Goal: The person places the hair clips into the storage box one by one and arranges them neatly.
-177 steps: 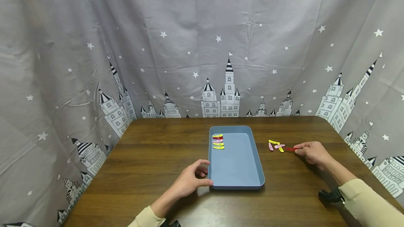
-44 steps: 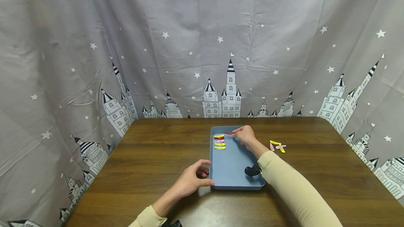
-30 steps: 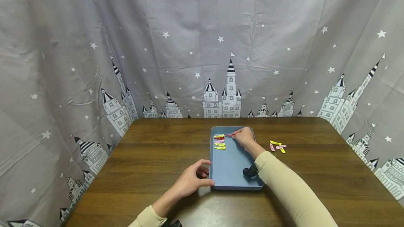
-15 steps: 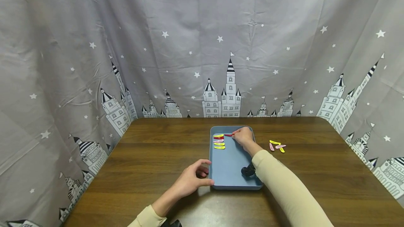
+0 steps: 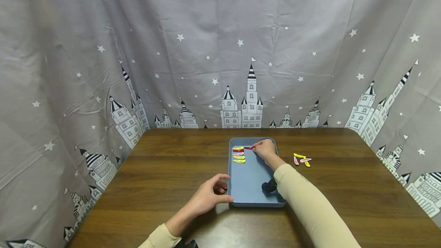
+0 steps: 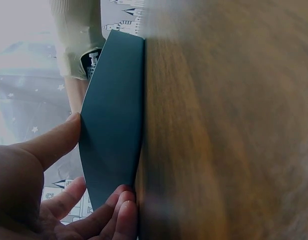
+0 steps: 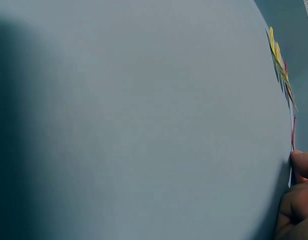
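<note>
My right hand (image 5: 267, 150) pinches one end of a red snap hair clip (image 5: 249, 148) low over the far part of the blue-grey tray (image 5: 255, 179). The clip's free end points left, close to a column of clips along the tray's left side: a yellow clip (image 5: 238, 148), a red one, a pink clip (image 5: 238, 154), then two yellow ones. In the right wrist view, fingertips (image 7: 303, 165) hold the red clip near the tray floor. My left hand (image 5: 210, 195) touches the tray's near left side, thumb at the rim and fingers spread along the outer wall (image 6: 113, 115).
To the right of the tray, a loose pile holds a yellow clip (image 5: 299, 155), another yellow one and two pink clips (image 5: 296, 160). Everything stands on a brown wooden table (image 5: 172, 163). Behind it hangs a grey curtain (image 5: 193, 68) printed with castles and stars.
My right hand has carried the red clip from the pile on the right leftward into the tray, then lowered it slightly beside the column. The left hand stays at the tray's side.
</note>
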Demonstrator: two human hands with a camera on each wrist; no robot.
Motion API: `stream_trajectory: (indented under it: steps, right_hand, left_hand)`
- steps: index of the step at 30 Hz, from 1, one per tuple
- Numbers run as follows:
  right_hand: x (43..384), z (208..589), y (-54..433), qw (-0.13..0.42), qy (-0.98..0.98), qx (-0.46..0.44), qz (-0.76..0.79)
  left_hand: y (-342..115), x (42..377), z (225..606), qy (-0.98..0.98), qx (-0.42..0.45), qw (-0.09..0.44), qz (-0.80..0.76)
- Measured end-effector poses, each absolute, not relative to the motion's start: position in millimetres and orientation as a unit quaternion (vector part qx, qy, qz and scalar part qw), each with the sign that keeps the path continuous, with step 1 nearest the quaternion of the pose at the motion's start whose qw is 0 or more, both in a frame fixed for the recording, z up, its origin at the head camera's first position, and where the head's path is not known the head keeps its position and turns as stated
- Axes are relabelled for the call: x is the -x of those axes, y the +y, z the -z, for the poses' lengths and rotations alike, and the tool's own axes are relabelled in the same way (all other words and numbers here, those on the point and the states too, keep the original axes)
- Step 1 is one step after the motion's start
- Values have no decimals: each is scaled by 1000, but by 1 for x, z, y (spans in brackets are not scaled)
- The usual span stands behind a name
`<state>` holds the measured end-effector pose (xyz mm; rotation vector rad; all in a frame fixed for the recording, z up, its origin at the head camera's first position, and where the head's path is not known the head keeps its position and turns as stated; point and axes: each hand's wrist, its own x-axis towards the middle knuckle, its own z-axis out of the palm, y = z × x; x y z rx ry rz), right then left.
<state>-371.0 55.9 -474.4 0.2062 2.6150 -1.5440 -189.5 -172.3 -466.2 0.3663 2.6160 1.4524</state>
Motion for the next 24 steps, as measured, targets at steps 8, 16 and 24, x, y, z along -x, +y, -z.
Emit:
stream_trajectory:
  steps: [8,16,24]
  right_hand:
    - [370,476,56,49,855,-63,513]
    - [369,475,57,47,853,-61,516]
    - [367,471,57,45,856,-67,510]
  left_hand:
    - [-173,190,466,867,-119,68,-478]
    - [-173,190,465,865,-119,68,-482]
    - [-173,191,467,866,-118,72,-481]
